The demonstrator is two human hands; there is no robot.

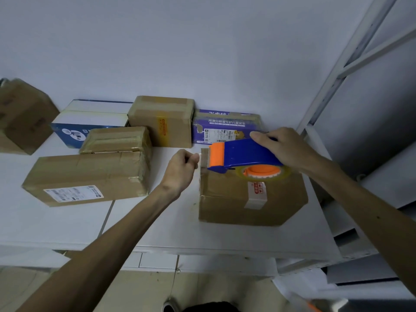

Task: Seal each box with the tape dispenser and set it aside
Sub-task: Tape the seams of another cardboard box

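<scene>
Left hand (182,170): thumb and forefinger pinched together on the free end of a clear, glossy tape strip (202,157); the other fingers are curled in.

Right hand (286,149): fingers wrapped over the dispenser (243,154), clamped on its blue plastic body.

Dispenser: the orange toothed cutter end faces the left fingers. An orange hub carries a yellowish transparent roll (263,173) just under the right fingers.

Box (225,208): plain brown card, rectangular, directly below both sets of fingers, with the dispenser at its top. Whether the two touch cannot be told. A white-and-red label (257,190) crosses its near edge.

The box rests on a smooth white table (157,221).

Left of and beyond the left fingers stand taped brown cartons (90,174) and a purple printed carton (225,127).
</scene>
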